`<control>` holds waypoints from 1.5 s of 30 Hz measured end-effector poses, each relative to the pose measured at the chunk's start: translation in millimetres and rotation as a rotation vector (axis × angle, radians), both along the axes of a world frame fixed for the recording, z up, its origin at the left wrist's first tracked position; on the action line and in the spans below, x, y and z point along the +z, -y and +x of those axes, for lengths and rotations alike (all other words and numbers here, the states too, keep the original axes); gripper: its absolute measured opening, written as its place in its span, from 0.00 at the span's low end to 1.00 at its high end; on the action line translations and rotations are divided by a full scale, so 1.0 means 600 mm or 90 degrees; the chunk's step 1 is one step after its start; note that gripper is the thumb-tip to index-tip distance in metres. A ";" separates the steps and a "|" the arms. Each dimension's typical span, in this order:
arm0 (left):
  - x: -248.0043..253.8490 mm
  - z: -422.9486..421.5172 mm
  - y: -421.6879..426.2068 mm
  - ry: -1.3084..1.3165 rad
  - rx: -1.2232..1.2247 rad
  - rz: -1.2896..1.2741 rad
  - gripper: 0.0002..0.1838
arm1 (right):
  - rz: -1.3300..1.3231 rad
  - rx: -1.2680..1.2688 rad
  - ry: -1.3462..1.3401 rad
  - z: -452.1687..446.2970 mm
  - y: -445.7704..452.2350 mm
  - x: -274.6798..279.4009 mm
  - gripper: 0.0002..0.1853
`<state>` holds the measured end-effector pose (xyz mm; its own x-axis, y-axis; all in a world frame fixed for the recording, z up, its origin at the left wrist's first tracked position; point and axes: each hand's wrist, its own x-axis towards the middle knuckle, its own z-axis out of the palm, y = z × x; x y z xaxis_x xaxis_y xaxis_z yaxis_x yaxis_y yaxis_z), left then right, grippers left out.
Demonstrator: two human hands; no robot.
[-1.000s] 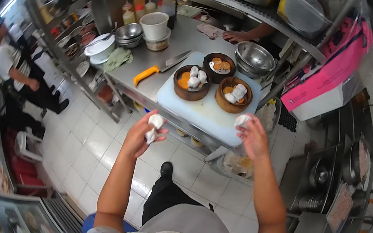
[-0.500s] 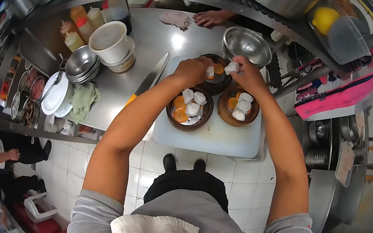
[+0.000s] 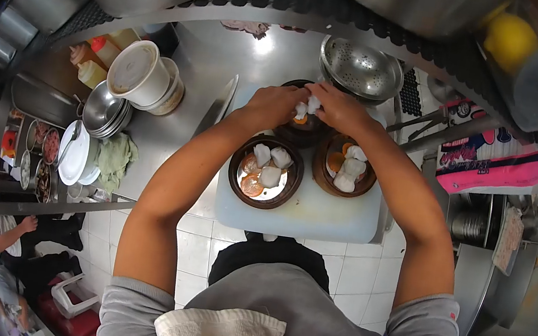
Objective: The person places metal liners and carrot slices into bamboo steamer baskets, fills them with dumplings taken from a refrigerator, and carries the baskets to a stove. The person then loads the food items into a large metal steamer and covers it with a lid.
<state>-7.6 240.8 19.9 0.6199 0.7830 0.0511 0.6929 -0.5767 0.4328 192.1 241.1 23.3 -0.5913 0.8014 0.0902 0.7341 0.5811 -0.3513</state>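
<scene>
My left hand reaches over the farthest bamboo steamer basket, its fingers closed on a white dumpling. Close beside it, my right hand pinches a second white dumpling above the same basket. An orange slice shows under the fingers; the rest of that basket is mostly hidden by my hands. Nearer me, the left steamer basket holds several white dumplings on orange slices. To its right, another steamer basket holds dumplings and orange slices too.
The baskets stand on a white cutting board. A knife lies left of it, and a metal colander sits behind. Tubs, steel bowls and a green cloth are leftward. A shelf edge hangs overhead.
My right hand has moved left with its dumpling, bringing it beside my left hand. The view has shifted forward, and the other person's hand at the back is now mostly out of sight.
</scene>
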 end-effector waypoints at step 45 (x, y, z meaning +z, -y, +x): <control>0.036 -0.118 0.168 0.280 0.302 0.023 0.16 | -0.028 -0.297 0.166 -0.144 -0.037 0.022 0.20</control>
<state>-78.4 140.0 41.7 0.1224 0.9598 0.2527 0.6378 -0.2711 0.7209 105.8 263.2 36.8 -0.1693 0.9842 -0.0514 0.9771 0.1607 -0.1396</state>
